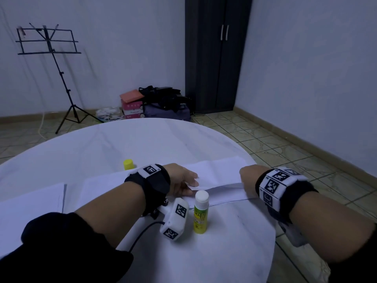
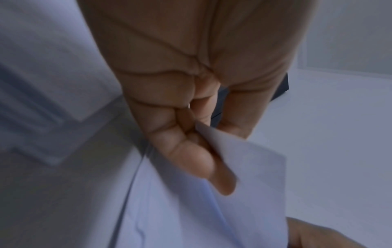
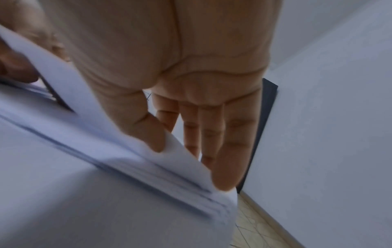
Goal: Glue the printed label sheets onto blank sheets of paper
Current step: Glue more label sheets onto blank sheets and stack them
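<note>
Top sheet (image 1: 216,176) – long axis left-right, behind upright glue stick (image 1: 201,211); left hand (image 1: 182,181) and right hand (image 1: 247,180) pinch its ends.

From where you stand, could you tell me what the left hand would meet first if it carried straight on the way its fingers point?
The left hand points rightward along the lifted sheet it pinches. Straight on, it would probably meet the right hand, holding the sheet's other end; depth is uncertain.
</note>
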### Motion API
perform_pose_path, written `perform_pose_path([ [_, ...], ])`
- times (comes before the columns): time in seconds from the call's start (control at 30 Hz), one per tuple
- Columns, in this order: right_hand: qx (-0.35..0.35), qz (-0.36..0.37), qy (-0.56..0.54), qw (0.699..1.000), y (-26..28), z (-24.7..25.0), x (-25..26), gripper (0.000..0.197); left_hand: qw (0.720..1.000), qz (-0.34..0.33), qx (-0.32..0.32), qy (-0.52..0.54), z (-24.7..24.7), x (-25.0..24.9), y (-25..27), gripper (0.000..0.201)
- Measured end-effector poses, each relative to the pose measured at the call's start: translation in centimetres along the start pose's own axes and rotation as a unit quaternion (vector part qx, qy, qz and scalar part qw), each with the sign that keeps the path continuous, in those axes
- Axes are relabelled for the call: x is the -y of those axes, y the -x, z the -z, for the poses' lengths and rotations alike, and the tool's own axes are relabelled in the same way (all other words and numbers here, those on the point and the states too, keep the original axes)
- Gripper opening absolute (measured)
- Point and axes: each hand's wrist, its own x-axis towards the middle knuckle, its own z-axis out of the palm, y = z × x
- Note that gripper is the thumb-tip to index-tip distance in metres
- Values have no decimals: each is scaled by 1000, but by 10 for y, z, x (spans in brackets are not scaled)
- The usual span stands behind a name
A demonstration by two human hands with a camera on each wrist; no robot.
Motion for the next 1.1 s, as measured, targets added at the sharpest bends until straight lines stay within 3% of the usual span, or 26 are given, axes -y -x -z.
perform_pose_path([
  [0.13,-47,-19,-46,998,3,4,-8,12,1000,1,5,23,3,3,-5,25],
  [0.23,-121,-43,-134,983,1,2,-12,24,1000,2,7,28,5,5,-9,27],
  [0.33,-283,-107,-264,916,1,-1,-9,30,999,3,13,43,6,6,-10,27],
  [0.37,-294,-134,-312,893,2,2,-10,40,999,2,12,41,6,7,-11,27],
  [0.4,-275,-154,-369,874,3,3,-12,50,999,0,11,37,6,7,-10,27],
  [0.43,-233,-160,-387,878,4,4,-15,56,999,-2,10,35,6,7,-9,27],
  [0.53,-37,-81,-293,952,7,0,-11,36,997,-10,11,69,4,6,-4,27],
  [0.57,-2,-54,-234,971,7,-4,-7,27,995,-18,8,93,3,5,-1,27],
  [0.7,-4,-14,-192,981,7,-16,-4,18,981,-93,-37,165,13,3,10,45],
  [0.87,18,8,-148,989,28,-9,5,30,965,-145,-81,202,39,6,49,51],
  [0.97,1,27,-221,975,48,-10,14,55,960,-153,-119,203,66,25,81,53],
  [1.1,76,100,-314,941,62,-19,31,85,962,-134,-168,169,102,63,131,51],
])
